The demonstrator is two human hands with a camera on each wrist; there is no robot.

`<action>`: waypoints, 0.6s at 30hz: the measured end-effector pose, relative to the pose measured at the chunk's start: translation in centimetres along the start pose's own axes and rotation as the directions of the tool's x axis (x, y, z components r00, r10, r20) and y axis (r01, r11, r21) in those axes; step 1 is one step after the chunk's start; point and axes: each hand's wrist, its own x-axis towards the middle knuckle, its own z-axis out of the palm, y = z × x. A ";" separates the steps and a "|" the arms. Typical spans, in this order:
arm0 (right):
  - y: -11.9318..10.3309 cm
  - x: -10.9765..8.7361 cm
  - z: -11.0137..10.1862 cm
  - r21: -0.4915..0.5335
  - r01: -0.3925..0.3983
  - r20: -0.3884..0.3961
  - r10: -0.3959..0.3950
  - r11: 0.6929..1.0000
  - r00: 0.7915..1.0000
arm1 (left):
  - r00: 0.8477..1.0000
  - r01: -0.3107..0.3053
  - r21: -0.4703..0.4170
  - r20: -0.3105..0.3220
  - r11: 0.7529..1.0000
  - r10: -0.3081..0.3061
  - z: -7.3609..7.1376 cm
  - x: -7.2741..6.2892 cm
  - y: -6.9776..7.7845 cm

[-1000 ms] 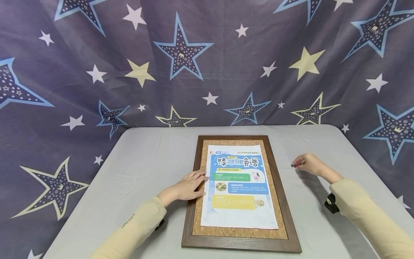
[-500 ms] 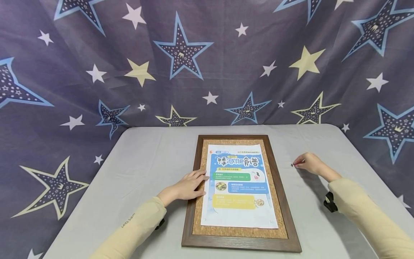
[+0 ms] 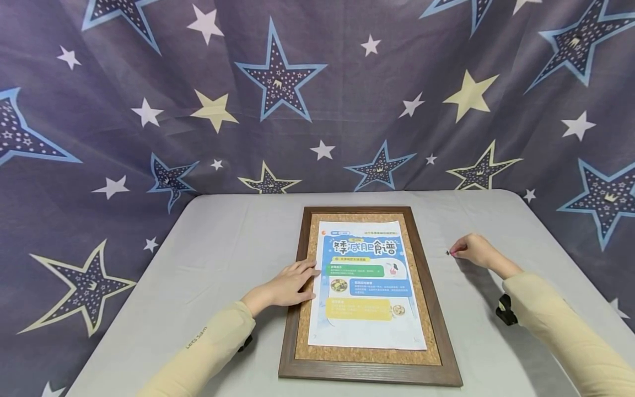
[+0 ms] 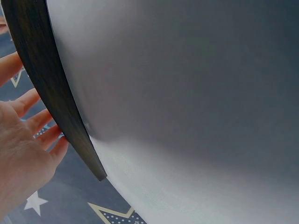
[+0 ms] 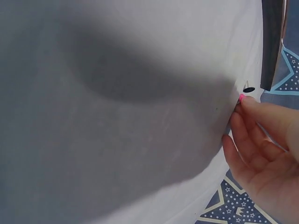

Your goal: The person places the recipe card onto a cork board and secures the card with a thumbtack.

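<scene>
My left hand [image 3: 286, 285] rests, fingers extended, on the left side of a brown-framed corkboard [image 3: 377, 357], its fingertips at the edge of a printed sheet [image 3: 367, 336] with coloured panels. To the right of the board, my right hand [image 3: 474, 250] pinches a small pink item [image 5: 241, 97], probably a thumbtack, between thumb and fingertips, low over the table. Just beyond it lies a black thumbtack [image 5: 249, 89], point up, on the cloth. In the left wrist view the left hand [image 4: 28, 144] shows behind the dark frame edge [image 4: 56, 93].
The table [image 3: 223, 237] wears a pale grey cloth. A dark curtain [image 3: 337, 110] printed with stars hangs behind it. The corkboard's raised wooden frame [image 3: 441, 331] stands between the two hands.
The right hand and forearm have shifted very slightly left, and the pink item now shows more plainly at the fingertips. The left hand, the board and the sheet stay put.
</scene>
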 end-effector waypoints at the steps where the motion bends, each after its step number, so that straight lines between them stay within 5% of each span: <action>1: 0.0 0.0 0.0 0.001 -0.001 0.000 0.001 1.000 1.000 | 1.000 0.000 0.001 0.000 1.000 0.000 0.0 0.0 0.0; 18: -0.7 0.3 -1.0 0.006 -0.032 -0.002 0.032 0.999 0.999 | 1.000 -0.001 -0.003 -0.001 1.000 0.001 -0.1 -0.1 0.1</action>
